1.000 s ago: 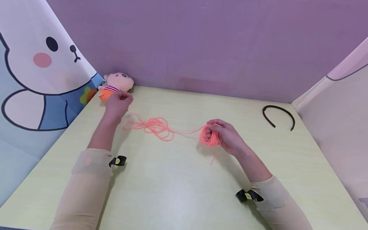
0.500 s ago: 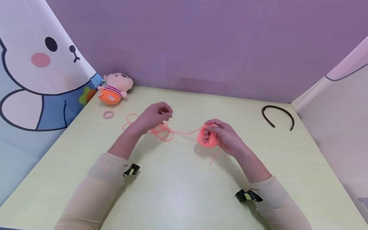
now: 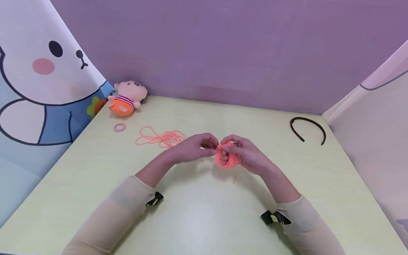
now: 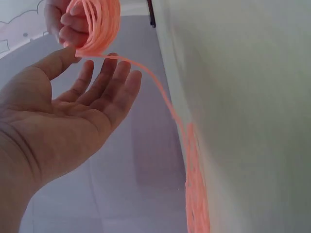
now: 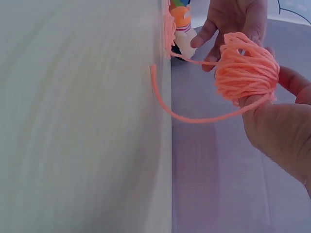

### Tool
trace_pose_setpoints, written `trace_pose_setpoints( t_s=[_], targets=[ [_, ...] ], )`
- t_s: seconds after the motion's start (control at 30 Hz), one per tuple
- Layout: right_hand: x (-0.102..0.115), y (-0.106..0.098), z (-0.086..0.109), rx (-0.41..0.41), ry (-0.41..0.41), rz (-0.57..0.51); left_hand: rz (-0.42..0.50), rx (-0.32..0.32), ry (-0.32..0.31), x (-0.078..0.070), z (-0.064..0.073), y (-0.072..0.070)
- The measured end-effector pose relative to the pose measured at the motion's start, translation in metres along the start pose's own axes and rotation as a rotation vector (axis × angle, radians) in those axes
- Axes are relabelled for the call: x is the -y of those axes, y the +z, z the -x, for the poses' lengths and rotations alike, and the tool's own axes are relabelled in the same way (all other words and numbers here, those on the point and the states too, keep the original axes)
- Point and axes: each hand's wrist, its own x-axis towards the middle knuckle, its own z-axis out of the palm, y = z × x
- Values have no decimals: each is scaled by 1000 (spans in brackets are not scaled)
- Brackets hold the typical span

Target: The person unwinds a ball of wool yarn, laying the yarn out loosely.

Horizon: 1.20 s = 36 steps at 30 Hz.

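My right hand (image 3: 251,156) holds a coil of coral-pink yarn (image 3: 227,161) above the table, fingers through its middle and thumb over its strands. From the coil a short loose tail (image 5: 194,120) hangs down, plain in the right wrist view. Beside the coil is my left hand (image 3: 197,147), fingers spread and loosely bent, thumb tip right at the coil's edge. In the left wrist view a single yarn strand (image 4: 155,80) passes by its fingertips and runs down to a loose yarn heap (image 3: 164,137) on the table, partly hidden by the left hand in the head view.
A plush doll (image 3: 125,99) in an orange and striped outfit sits at the back left corner. In front of it lies a pink ring (image 3: 119,127). A dark headband (image 3: 307,120) lies at the back right. A purple backdrop (image 3: 223,53) rises behind the table (image 3: 191,219).
My left hand has swept from beside the doll, over the loose yarn, rightward to the coil, uncovering the pink ring. The right hand still holds the coil, which has shifted slightly left and down.
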Motion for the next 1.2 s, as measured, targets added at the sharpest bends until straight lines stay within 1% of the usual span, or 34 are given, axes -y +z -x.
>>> trace_pose_setpoints(
  t_s=[0.13,0.3,0.5,0.67,0.83,0.93,1.07,1.2],
  targets=[
    [0,0,1,34,-8,16,13,17,-5,0,0,4],
    [0,0,2,31,-9,32,1,-3,-17,-2,3,1],
    [1,-1,1,18,4,28,-1,-44,-13,-6,6,-8],
    [0,-2,1,8,2,29,-22,-67,-20,-8,7,-15],
    [0,-3,1,-26,-1,24,-26,-91,-31,-9,8,-22],
    [0,-4,0,-57,2,7,-20,-109,-25,-9,9,-27],
    [0,-4,0,-82,11,-11,13,-124,-19,-9,12,-33],
    [-1,-5,-1,-83,8,-15,18,-151,-45,-9,14,-41]
  ],
)
